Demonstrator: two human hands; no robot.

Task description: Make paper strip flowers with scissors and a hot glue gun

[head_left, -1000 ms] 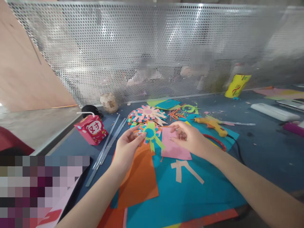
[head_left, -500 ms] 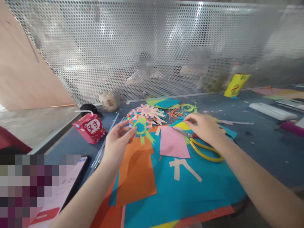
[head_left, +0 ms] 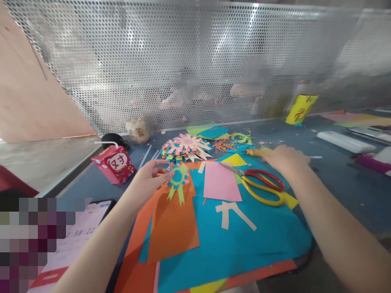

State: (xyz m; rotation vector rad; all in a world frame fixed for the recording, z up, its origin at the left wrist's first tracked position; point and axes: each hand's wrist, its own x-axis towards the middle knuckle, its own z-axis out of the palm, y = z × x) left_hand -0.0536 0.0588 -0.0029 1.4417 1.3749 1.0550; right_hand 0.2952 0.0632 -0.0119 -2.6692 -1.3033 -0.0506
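My left hand pinches a paper rosette with a blue middle, a fringed edge and two green tails, above orange paper. My right hand is closed around a yellow-orange glue gun, its tip pointing left; a clear glue stick sticks out behind. Scissors with red and yellow handles lie between the hands, blades over a pink sheet. Beyond my left hand is a pile of finished-looking paper rosettes.
Cream paper strips lie on a large blue sheet. A red drink carton with a straw and a phone are at left. A yellow container stands before the perforated metal screen; people sit behind it.
My right hand has left the yellow paper, moved right and closed on the glue gun. My left hand has lowered the rosette slightly towards me, its tails now hanging straighter.
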